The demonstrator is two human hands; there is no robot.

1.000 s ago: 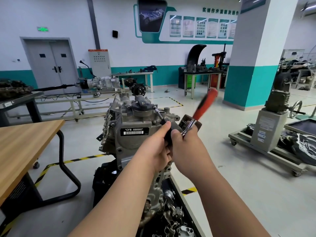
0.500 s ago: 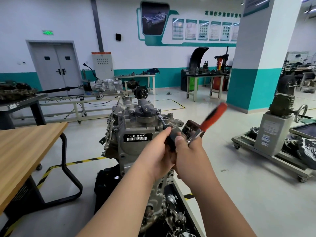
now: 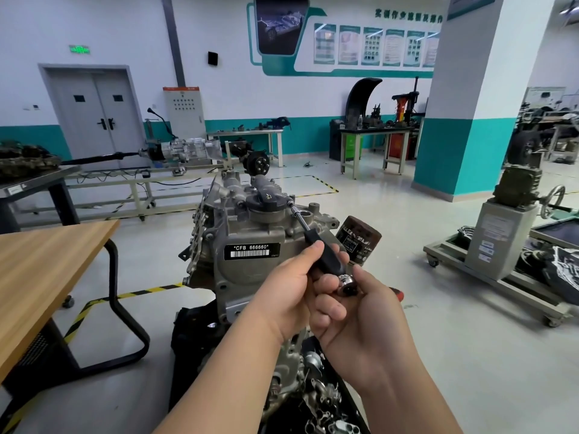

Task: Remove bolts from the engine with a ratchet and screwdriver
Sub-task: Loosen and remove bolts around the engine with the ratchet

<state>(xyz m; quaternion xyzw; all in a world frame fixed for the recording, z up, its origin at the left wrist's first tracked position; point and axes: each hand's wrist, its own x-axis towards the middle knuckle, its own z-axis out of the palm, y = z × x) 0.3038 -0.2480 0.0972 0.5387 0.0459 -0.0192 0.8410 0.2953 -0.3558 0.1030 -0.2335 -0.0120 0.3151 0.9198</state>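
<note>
The grey cast-metal engine [image 3: 250,242] stands upright at centre. The black-handled screwdriver [image 3: 326,256] is gripped by the left hand [image 3: 286,297], its tip set at the engine's top. The chrome-headed ratchet [image 3: 344,281] on its end is clasped by the right hand [image 3: 363,317]. Loosening seems underway; another ratchet swing is needed.

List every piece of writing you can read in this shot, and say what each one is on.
"*CFB 666660*": black label on the engine.
Oil filter label: too blurred to read.
Green sign above the doors: blurred.
Teal characters on the wall banner: not legible.
Posters beneath them: too small.
Labels on the grey stand: too small.
</note>
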